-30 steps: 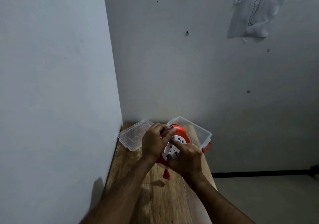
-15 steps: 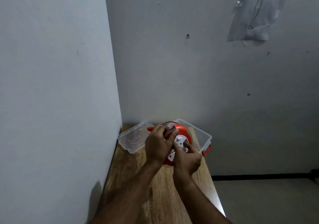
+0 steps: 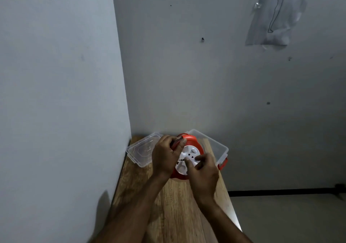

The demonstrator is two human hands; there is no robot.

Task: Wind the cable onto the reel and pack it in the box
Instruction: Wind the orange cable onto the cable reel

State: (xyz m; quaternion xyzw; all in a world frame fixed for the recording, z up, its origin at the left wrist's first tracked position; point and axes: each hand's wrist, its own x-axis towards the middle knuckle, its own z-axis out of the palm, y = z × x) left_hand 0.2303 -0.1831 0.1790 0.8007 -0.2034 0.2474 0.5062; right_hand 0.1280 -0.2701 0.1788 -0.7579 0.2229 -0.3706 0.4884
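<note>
Looked like a bare corner of a room in somebody's home, not a proper workshop.

Plain painted walls (image 3: 206, 85) met in a corner, scuffed and marked, with a nail (image 3: 203, 39) stuck in one and a line drawing of a figure on a sheet (image 3: 275, 16) taped up. A narrow wood-grain worktop (image 3: 168, 214) was pushed right into that corner, and a dark skirting strip (image 3: 280, 192) ran along the pale floor (image 3: 290, 218).

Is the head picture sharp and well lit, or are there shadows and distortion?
Head view: dim, soft light; the reel and both hands, left hand and right hand, show slight blur; a dark shadow falls on the left wall; wide-angle bending tilts the wall corner.
</note>
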